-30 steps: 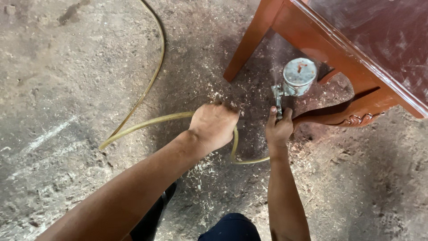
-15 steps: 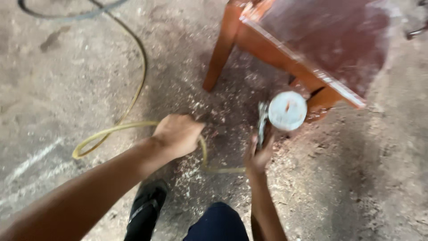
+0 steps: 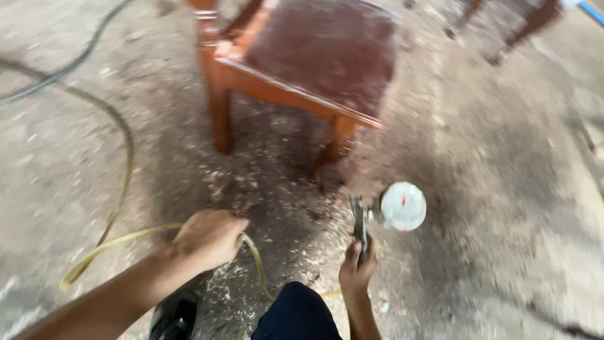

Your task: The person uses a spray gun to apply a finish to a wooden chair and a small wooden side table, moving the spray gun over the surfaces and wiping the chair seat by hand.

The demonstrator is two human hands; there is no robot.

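Looking down from the head view: right hand clamped on the grip of a spray gun, held low over the floor near the red chair. Left hand closed around the yellow hose. Gun judged rigid, top-heavy at its cup; best held by the handle. Hose pliable.

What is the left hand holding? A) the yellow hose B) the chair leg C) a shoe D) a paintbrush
A, the left hand is closed around the yellow hose, while the right hand grips the spray gun.
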